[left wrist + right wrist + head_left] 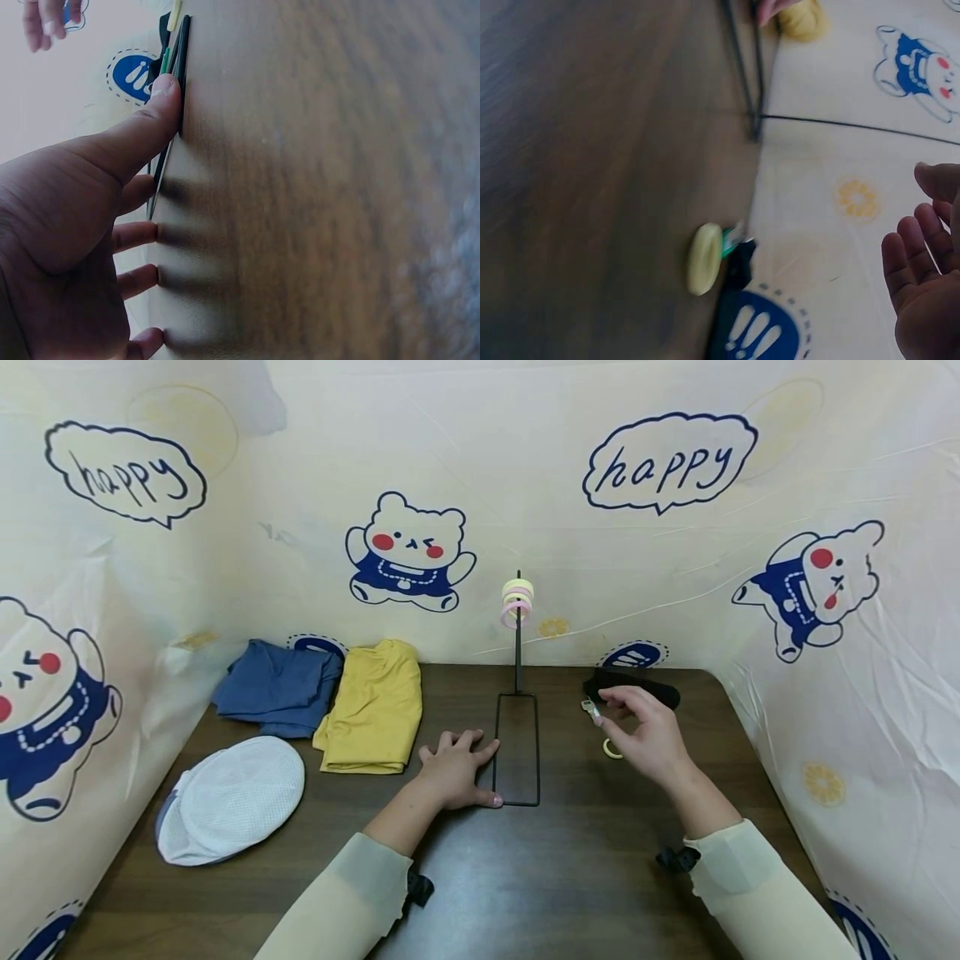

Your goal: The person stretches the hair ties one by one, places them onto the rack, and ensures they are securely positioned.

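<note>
The dark wooden table (585, 877) carries everything, walled on three sides by a cream sheet printed with bears. At its far left lie a blue shirt (279, 687) and a yellow shirt (375, 706), folded side by side, with a white cap (231, 797) nearer to me, all well apart from where I work.

In the middle stands the black wire stand (517, 747), its flat rectangular base on the wood and a thin post rising from the far end. My left hand (453, 770) lies flat beside that base, fingers spread, thumb pressed against the wire edge; I judge this keeps the light frame from sliding or tipping. It grips nothing.

Near the top of the post hang a few rings (517, 599), yellow and pink, stacked close together.

My right hand (648, 735) hovers above the table to the right of the stand, fingers loose and slightly curved, palm empty in the wrist view. Just under it on the wood lies a yellow ring (705, 259), untouched, beside a small green-tipped piece and a black case (633, 685) at the back edge.
</note>
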`<state>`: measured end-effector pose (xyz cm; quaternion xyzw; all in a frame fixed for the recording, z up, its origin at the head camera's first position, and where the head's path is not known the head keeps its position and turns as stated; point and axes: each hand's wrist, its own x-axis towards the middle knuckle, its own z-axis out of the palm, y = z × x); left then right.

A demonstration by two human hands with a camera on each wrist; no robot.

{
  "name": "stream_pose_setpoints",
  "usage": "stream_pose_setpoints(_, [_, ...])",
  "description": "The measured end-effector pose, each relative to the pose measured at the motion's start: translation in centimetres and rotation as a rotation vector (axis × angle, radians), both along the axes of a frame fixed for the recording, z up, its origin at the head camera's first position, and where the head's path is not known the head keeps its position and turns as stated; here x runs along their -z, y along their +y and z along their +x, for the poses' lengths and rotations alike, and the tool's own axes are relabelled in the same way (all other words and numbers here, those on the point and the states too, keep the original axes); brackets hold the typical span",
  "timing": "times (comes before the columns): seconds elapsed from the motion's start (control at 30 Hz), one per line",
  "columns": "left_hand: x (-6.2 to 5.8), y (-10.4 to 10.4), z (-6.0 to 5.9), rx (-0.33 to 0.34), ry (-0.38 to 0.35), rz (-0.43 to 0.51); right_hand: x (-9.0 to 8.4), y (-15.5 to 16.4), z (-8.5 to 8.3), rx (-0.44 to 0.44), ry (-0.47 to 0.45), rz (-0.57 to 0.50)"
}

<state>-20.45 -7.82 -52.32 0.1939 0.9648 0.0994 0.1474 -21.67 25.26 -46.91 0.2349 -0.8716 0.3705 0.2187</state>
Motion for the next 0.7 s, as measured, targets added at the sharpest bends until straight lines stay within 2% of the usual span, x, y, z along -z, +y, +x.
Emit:
stream_pose_setpoints(0.33, [-0.1, 0.0, 0.0, 0.0, 0.003, 0.017, 2.4, 2.9, 0.0, 0.04, -0.164, 0.135])
stream_pose_setpoints(0.57, [0.1, 0.0, 0.1, -0.005, 0.004, 0.017, 3.4, 4.1, -0.4, 0.056, -0.418, 0.245])
stream_pose_setpoints(0.7, [0.1, 0.0, 0.0, -0.004, 0.005, 0.02, 4.0, 4.6, -0.6, 0.048, -0.496, 0.314])
